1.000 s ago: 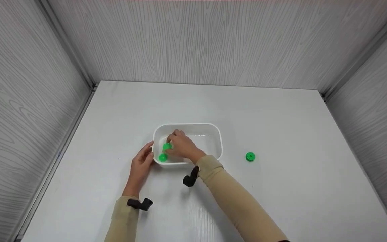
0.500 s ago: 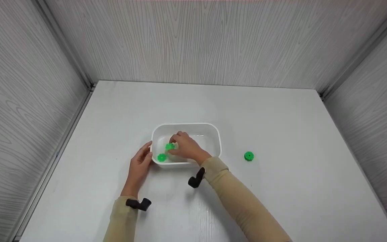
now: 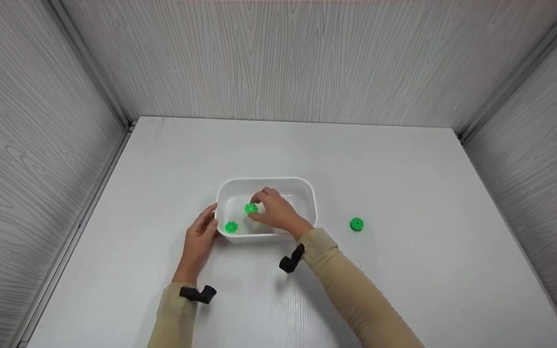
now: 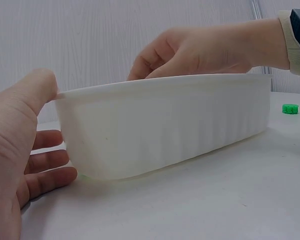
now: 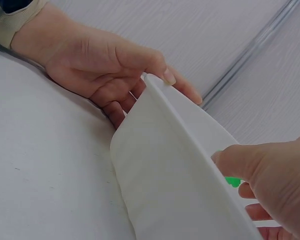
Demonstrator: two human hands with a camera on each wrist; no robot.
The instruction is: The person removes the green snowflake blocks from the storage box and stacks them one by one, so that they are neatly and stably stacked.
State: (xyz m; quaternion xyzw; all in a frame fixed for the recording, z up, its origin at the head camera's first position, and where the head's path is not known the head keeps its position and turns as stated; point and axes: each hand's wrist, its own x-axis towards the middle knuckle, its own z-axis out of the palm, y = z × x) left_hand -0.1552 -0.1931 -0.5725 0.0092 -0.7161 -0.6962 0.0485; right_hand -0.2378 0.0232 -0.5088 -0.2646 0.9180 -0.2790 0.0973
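Observation:
In the head view a white plastic tub [image 3: 267, 235] stands near the middle of the table. My right hand [image 3: 278, 210] reaches inside and pinches a green scalloped disc [image 3: 251, 208] between thumb and fingers. A second green disc [image 3: 231, 226] lies on the tub's floor, near the left front corner. My left hand [image 3: 198, 244] touches the tub's left end with relaxed fingers; in the left wrist view its thumb [image 4: 40, 85] rests at the rim. The tub wall hides the right fingertips there.
Another green disc [image 3: 357, 224], thicker looking, lies on the white table [image 3: 404, 280] right of the tub. Wood-grain panels, such as the back wall [image 3: 278, 58], enclose the table at the back and sides.
My right hand has drawn back to the right inside the tub with the pinched disc, away from the disc on the floor. My left hand has kept its place at the tub's end.

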